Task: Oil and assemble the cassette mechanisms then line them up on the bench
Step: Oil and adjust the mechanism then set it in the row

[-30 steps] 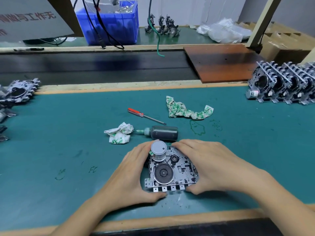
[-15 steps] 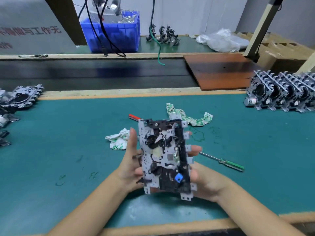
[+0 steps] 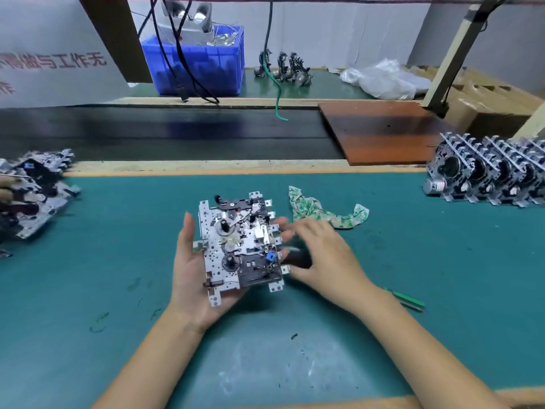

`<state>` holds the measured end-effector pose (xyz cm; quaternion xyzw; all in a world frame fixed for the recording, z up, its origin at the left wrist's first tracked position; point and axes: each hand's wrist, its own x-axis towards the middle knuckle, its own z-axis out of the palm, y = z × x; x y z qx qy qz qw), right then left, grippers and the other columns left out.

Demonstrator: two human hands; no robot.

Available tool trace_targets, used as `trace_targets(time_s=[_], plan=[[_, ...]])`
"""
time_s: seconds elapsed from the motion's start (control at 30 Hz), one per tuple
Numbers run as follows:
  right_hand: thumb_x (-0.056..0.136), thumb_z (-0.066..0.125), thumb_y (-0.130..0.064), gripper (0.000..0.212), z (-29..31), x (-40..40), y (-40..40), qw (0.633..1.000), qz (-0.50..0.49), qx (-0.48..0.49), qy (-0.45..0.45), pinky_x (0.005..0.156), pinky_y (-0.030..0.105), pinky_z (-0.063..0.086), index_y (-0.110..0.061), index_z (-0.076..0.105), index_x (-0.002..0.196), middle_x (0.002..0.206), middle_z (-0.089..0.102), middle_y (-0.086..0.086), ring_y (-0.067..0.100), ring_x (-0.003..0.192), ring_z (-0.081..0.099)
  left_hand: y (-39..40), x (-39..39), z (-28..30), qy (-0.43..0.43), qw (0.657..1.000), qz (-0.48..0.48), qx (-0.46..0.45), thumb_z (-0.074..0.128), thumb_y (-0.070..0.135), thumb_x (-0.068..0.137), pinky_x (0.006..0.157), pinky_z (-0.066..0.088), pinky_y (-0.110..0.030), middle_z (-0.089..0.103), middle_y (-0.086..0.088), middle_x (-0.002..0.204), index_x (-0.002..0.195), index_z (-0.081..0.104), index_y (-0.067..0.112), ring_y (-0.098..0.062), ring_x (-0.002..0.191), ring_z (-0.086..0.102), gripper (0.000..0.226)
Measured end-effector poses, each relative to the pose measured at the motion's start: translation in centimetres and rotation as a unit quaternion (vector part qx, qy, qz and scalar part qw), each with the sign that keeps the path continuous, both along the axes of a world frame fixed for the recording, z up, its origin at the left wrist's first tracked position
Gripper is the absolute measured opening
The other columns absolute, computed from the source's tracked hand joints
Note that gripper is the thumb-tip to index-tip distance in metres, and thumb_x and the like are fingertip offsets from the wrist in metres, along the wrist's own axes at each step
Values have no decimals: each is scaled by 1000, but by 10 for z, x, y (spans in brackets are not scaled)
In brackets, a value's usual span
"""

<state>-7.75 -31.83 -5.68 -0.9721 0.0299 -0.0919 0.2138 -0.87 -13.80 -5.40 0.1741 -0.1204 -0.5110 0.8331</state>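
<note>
Green bench mat (image 3: 88, 246), one mechanism (image 3: 240, 249) in hand above its middle.

The left hand (image 3: 191, 270) cradles the mechanism from below, palm up, thumb straight along its left edge and fingers curled under its right side, so the hold looks loose. The right hand (image 3: 321, 252), just right of the mechanism, is blurred; its fingers curve over a dark thing that may be the oil bottle (image 3: 298, 258), but I cannot tell if they grip it. The risk: the plate could tip off the palm, or its sharp tabs snag the right hand's fingers. The mechanism is a perforated metal plate, face up, with two hubs, small levers, a blue part and corner tabs. Finished ones stand in a row (image 3: 489, 178) well right of it; a rag (image 3: 324, 212) lies just beyond it.
</note>
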Motion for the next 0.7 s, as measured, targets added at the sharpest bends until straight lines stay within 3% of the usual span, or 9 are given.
trace_targets(time_s=[0.1,0.2,0.27,0.33,0.4,0.47,0.5,0.57,0.7], plan=[[88,58,-37,38,-9,1,3,1000,-3,-20,9,91,32,33,-23,51,122,118,54,-4,18,113,44,-3,-2,-1,-26,999,22,28,70,57,74,111,29,-53,35,-27,146,139,43,1,-40,136,32,90],[91,54,-36,24,-6,-7,-6,981,-70,175,-42,82,25,42,-27,52,113,102,63,-5,13,95,55,-7,-6,-5,-12,999,30,31,77,55,67,105,38,-53,41,-26,143,139,44,4,-42,131,41,94],[89,62,-27,15,-1,-13,-15,928,-156,315,-127,62,19,41,-33,52,99,82,62,-7,10,67,53,-10,-9,-7,-9,1000,7,24,75,54,71,104,39,-53,44,-28,140,137,47,4,-44,126,46,88],[88,63,-13,19,6,-16,-23,841,-184,480,-170,48,18,36,-28,55,95,68,57,-7,9,49,42,-14,-12,-10,2,999,-4,40,75,53,69,102,42,-52,46,-29,137,134,50,3,-44,123,50,86],[83,63,-9,13,13,-16,-28,699,-171,668,-192,41,16,29,-18,55,88,60,49,-8,6,44,34,-16,-13,-14,11,999,-11,52,76,54,68,99,45,-51,48,-28,136,132,54,2,-44,122,50,85],[74,64,-17,15,19,-13,-31,551,-158,793,-208,39,14,25,-17,50,77,59,39,-6,4,43,30,-18,-13,-19,19,997,-17,70,75,54,67,98,46,-51,49,-28,136,129,56,2,-43,122,51,84],[72,64,-22,18,21,-12,-31,510,-159,818,-212,38,13,25,-17,48,75,61,39,-6,3,42,29,-19,-13,-21,23,996,-17,84,72,56,69,98,46,-51,49,-27,135,128,57,2,-42,122,51,82],[70,64,-37,24,21,-11,-29,499,-174,823,-209,34,13,24,-19,48,74,62,47,-6,2,40,29,-20,-12,-24,32,993,-14,113,61,62,73,98,46,-50,51,-27,134,126,59,2,-41,121,52,80],[65,61,-52,38,21,-10,-20,567,-195,776,-195,29,12,22,-17,50,73,56,52,-6,2,36,31,-22,-9,-28,59,988,-17,140,47,64,79,100,44,-50,51,-28,133,125,59,0,-40,121,54,80]])
